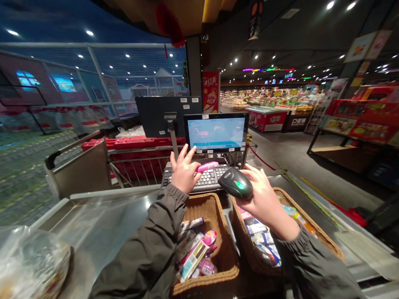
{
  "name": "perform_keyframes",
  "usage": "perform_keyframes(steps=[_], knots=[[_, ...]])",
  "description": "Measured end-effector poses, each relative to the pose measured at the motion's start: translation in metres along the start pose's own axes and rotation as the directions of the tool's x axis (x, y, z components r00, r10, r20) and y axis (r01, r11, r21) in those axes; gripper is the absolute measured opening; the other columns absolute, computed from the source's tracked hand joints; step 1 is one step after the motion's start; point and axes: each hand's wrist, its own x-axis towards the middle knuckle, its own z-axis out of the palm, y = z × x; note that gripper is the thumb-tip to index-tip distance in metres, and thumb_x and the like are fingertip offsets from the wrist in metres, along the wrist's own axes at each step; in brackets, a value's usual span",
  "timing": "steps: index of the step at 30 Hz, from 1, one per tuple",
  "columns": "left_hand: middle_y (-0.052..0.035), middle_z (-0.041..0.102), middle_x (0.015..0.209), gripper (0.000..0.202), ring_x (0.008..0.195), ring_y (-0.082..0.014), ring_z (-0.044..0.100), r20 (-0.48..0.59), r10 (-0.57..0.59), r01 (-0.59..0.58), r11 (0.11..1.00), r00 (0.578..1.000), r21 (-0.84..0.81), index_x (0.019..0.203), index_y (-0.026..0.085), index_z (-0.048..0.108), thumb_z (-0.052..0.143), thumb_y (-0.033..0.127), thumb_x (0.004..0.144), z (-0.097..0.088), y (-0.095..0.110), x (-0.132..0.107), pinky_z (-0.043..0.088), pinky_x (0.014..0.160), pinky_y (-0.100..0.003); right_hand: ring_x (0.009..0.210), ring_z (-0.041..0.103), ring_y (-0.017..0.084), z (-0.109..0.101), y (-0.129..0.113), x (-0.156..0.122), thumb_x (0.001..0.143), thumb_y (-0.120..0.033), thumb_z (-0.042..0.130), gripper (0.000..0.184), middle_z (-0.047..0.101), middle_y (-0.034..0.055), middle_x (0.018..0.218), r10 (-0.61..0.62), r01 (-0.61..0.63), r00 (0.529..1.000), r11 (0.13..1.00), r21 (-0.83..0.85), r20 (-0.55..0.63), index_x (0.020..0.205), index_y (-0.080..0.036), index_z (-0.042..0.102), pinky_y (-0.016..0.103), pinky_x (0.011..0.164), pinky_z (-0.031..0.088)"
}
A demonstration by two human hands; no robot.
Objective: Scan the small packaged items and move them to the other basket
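My left hand [183, 170] rests over the keyboard [209, 177] with fingers spread; a thin pink item [207, 166] lies on the keys at its fingertips. My right hand [259, 195] is closed around a black handheld barcode scanner [235, 182] with a green light, held above two wicker baskets. The left basket [224, 254] and the right basket [322, 236] both hold several small packaged goods. A lit touchscreen monitor [217, 132] stands just behind the keyboard.
A steel checkout counter [100, 224] spreads to the left, with a clear bag of goods [24, 267] at its near corner. A second dark screen [166, 113] faces away. Red shopping baskets [133, 143] and a metal rail sit behind. Store aisles and shelves [366, 115] lie right.
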Motion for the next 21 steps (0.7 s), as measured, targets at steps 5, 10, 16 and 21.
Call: perform_keyframes(steps=[5,10,16,21], knots=[[-0.0074,0.047,0.151,0.006,0.147,-0.0338,0.028,0.009,-0.002,0.003,1.0,1.0,-0.005,0.082,0.022,0.072,0.068,0.025,0.079,0.001,-0.006,-0.008,0.008,0.117,-0.069,0.136,0.042,0.04,0.005,-0.002,-0.003,0.074,-0.029,0.062,0.042,0.062,0.0145,0.127,-0.005,0.005,1.0,1.0,0.001,-0.009,0.115,-0.02,0.064,0.07,0.11,0.026],[-0.0083,0.049,0.149,0.006,0.146,-0.0339,0.031,0.049,-0.006,0.007,1.0,0.999,-0.011,0.081,0.022,0.073,0.068,0.025,0.081,0.003,-0.011,-0.02,0.007,0.118,-0.068,0.136,0.042,0.041,0.01,-0.003,-0.006,0.073,-0.03,0.063,0.043,0.061,0.0157,0.127,0.002,-0.002,1.0,1.0,0.01,0.013,0.115,-0.019,0.064,0.069,0.11,0.026],[-0.0092,0.05,0.148,0.008,0.144,-0.0348,0.033,0.125,-0.017,0.016,1.0,0.992,0.009,0.079,0.021,0.073,0.068,0.027,0.081,0.005,-0.016,-0.042,0.009,0.117,-0.07,0.137,0.041,0.041,0.019,-0.01,-0.012,0.072,-0.028,0.063,0.044,0.061,0.0148,0.129,0.022,-0.025,0.997,0.999,0.04,0.076,0.115,-0.019,0.064,0.07,0.111,0.025],[-0.0105,0.049,0.148,0.009,0.144,-0.0339,0.034,0.195,-0.03,0.03,1.0,0.98,0.003,0.081,0.021,0.074,0.071,0.029,0.08,0.01,-0.022,-0.065,0.008,0.117,-0.069,0.137,0.04,0.042,0.027,-0.015,-0.017,0.072,-0.028,0.064,0.042,0.062,0.014,0.127,0.024,-0.032,0.993,0.997,0.065,0.119,0.114,-0.02,0.064,0.071,0.11,0.024]])
